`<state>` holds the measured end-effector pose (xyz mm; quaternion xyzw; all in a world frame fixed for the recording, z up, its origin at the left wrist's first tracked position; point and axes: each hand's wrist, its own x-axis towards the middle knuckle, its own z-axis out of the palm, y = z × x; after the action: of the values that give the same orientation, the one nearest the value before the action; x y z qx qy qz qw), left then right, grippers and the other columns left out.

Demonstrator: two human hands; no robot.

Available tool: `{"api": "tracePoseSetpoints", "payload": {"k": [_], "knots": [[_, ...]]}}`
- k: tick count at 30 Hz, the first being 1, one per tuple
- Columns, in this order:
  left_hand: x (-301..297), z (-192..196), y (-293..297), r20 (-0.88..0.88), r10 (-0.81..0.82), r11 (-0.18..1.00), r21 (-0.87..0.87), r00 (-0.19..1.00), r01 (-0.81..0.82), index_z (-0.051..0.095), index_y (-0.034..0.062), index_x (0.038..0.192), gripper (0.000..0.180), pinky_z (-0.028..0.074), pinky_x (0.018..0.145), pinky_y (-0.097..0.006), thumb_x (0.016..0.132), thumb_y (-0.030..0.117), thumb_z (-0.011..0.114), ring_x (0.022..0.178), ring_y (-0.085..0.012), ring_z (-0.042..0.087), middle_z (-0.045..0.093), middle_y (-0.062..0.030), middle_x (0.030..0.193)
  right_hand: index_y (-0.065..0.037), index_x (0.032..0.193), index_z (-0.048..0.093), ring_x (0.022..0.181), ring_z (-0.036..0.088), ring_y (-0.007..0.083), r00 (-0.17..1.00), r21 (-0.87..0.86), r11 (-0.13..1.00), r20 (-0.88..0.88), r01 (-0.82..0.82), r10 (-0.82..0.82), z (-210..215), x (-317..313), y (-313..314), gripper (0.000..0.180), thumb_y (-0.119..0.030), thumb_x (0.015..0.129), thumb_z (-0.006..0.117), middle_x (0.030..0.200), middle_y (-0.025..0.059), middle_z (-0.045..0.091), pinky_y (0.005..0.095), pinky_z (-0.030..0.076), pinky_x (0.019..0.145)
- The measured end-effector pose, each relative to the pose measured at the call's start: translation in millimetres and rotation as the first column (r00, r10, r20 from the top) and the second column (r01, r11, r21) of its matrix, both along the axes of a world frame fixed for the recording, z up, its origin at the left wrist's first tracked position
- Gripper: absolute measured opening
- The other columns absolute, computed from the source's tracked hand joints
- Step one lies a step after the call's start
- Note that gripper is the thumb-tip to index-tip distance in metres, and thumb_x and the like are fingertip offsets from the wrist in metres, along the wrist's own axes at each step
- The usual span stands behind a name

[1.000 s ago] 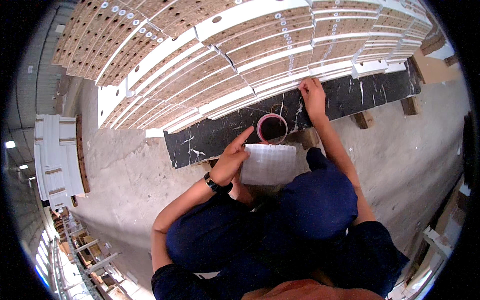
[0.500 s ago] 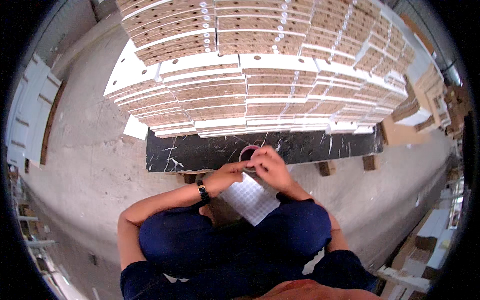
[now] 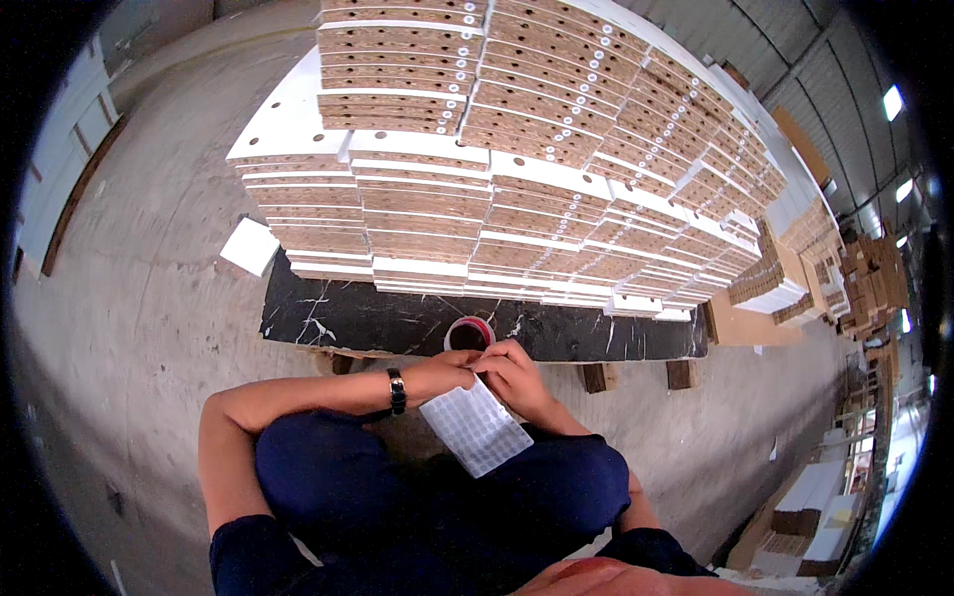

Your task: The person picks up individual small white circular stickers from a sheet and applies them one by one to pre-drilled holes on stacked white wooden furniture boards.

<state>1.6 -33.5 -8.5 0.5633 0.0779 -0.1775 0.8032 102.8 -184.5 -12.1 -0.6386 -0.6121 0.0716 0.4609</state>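
The left hand (image 3: 444,372), a black-strapped wristwatch (image 3: 397,391) at its wrist, grasps the upper corner of a thin, whitish rectangular sheet covered with rows of grey round dots (image 3: 475,429) between thumb and fingers. The right hand (image 3: 512,377) touches the same corner from the other side, its fingers bent and close together; whether they grip anything cannot be told. The sheet slants down from the fingertips toward the person's knees, which are covered in dark-blue cloth (image 3: 556,487).

Just beyond the hands, a pale ring-shaped roll with a red inner rim (image 3: 486,328) lies near the middle of the front edge of a long black board with white marble-like veins (image 3: 378,323). Squared wooden blocks (image 3: 599,376) show beneath that front edge, two of them toward the right corner.

Along the board's rear part rises a tall stack of white-faced chipboard panels with drilled edges (image 3: 417,204). A small white four-sided panel (image 3: 249,246) lies beyond the board's left rear corner, and a flat brown sheet (image 3: 747,326) beside its right end. Grey concrete floor (image 3: 164,288) surrounds the board.
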Motion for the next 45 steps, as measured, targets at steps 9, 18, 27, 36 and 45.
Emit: {"api": "tracePoseSetpoints", "payload": {"k": [9, 18, 27, 36, 45], "knots": [[-5, 19, -5, 0.140, -0.042, 0.955, 0.297, 0.989, -0.001, 0.047, 0.0048, 0.118, 0.046, 0.040, 0.077, -0.028, 0.072, 0.006, 0.047, 0.088, -0.0116, 0.051, 0.055, -0.0051, 0.096, -0.008, 0.093, 0.059, 0.086, 0.052, 0.0263, 0.988, -0.076, 0.995, 0.149, 0.060, -0.048, 31, 3, -3, 0.025, 0.003, 0.071, 0.058, 0.094, 0.0087, 0.053, 0.0322, 0.044, 0.075], [-20, 89, 48, 0.346, 0.211, 0.920, 0.246, 0.914, -0.305, 0.044, 0.0076, 0.126, 0.048, 0.045, 0.059, -0.024, 0.079, 0.003, 0.045, 0.064, -0.0084, 0.056, 0.063, -0.0028, 0.080, -0.008, 0.087, 0.061, 0.077, 0.055, 0.0235, 0.884, -0.126, 0.984, 0.437, -0.124, 0.167, 147, 41, 85, 0.019, -0.011, 0.069, 0.067, 0.084, 0.0068, 0.056, 0.0320, 0.046, 0.064], [42, 146, 99, 0.596, 0.235, 0.800, 0.330, 0.768, -0.501, 0.047, 0.0048, 0.124, 0.048, 0.042, 0.057, -0.022, 0.076, 0.004, 0.043, 0.061, -0.0057, 0.053, 0.062, -0.0037, 0.082, -0.009, 0.078, 0.059, 0.067, 0.056, 0.0211, 0.798, 0.295, 0.946, 0.535, 0.131, -0.277, 178, 64, 132, 0.011, -0.009, 0.070, 0.067, 0.076, 0.0039, 0.055, 0.0304, 0.045, 0.055], [66, 108, 90, 0.495, 0.149, 0.961, 0.131, 0.856, -0.243, 0.032, 0.0046, 0.133, 0.057, 0.046, 0.073, -0.025, 0.076, -0.001, 0.038, 0.086, -0.0136, 0.062, 0.065, -0.0138, 0.092, -0.007, 0.080, 0.062, 0.071, 0.057, 0.0207, 0.830, 0.235, 0.949, 0.468, 0.213, -0.302, 150, 79, 118, 0.017, -0.006, 0.065, 0.071, 0.077, 0.0046, 0.057, 0.0299, 0.045, 0.060], [62, 86, 111, 0.499, 0.047, 0.965, 0.200, 0.865, -0.168, 0.034, 0.0045, 0.132, 0.054, 0.046, 0.068, -0.023, 0.078, 0.000, 0.038, 0.080, -0.0109, 0.062, 0.066, -0.0139, 0.092, -0.007, 0.078, 0.062, 0.072, 0.056, 0.0219, 0.805, 0.134, 0.968, 0.536, 0.213, -0.252, 142, 77, 126, 0.015, -0.006, 0.066, 0.071, 0.078, 0.0049, 0.057, 0.0315, 0.045, 0.060]]}}
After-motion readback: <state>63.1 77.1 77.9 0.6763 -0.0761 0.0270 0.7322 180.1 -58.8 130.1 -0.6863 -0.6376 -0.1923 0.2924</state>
